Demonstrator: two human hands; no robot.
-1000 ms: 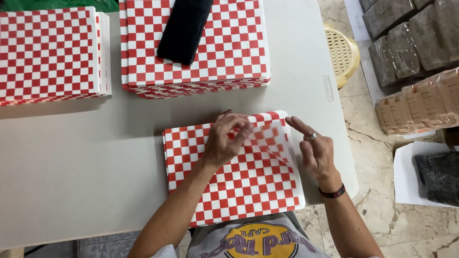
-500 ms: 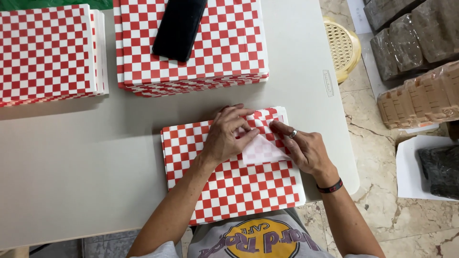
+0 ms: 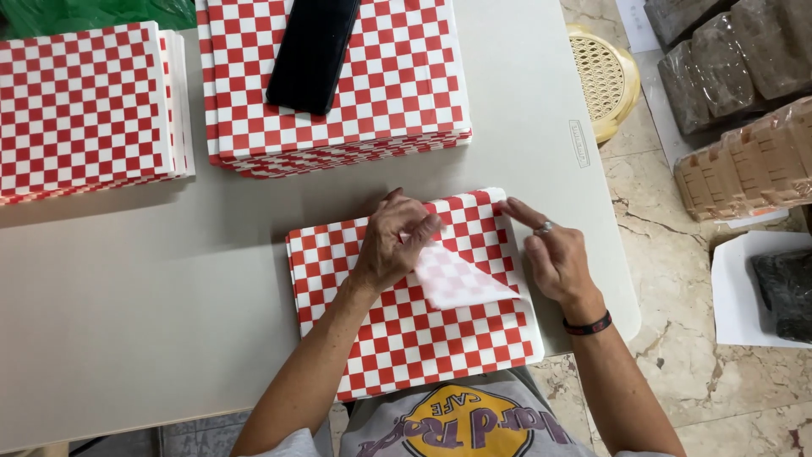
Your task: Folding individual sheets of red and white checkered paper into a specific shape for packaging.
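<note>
A stack of red-and-white checkered paper sheets lies on the grey table right in front of me. My left hand pinches the far right corner of the top sheet, which is folded back toward me so its pale underside shows. My right hand rests at the stack's right edge, fingers stretched out and holding nothing; it wears a ring and a dark wristband.
Two more checkered stacks stand at the back: one in the middle with a flat black device on top, one at the left. Right of the table are a yellow woven stool and wrapped bundles on the stone floor.
The top sheet's corner has been peeled further back toward me, showing more pale underside. My right hand has let go of that corner and moved out to the stack's right edge.
</note>
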